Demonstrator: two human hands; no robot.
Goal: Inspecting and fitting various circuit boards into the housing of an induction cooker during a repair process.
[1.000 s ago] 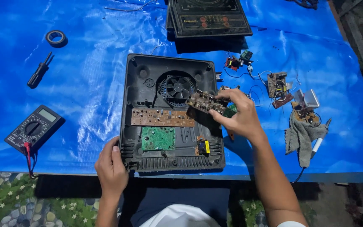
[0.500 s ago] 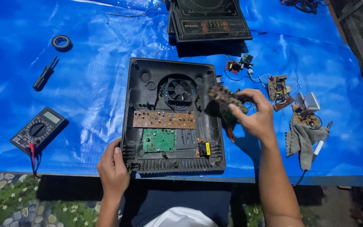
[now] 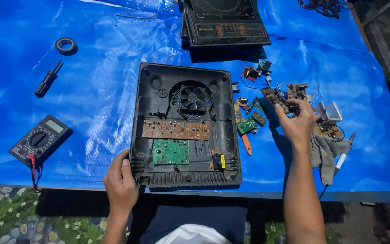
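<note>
Two bare hands are showing, plus one black plastic casing base (image 3: 186,126), one black multimeter (image 3: 40,140), one black tape roll (image 3: 66,45), and one black-handled screwdriver (image 3: 47,81).

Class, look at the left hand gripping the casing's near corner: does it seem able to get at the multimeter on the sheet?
Probably yes. The left hand is at the black casing, and the multimeter lies to its left on the blue sheet with nothing between them.

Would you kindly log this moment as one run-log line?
left hand: grips black casing | right hand: holds circuit board | multimeter: on blue tarp
</note>
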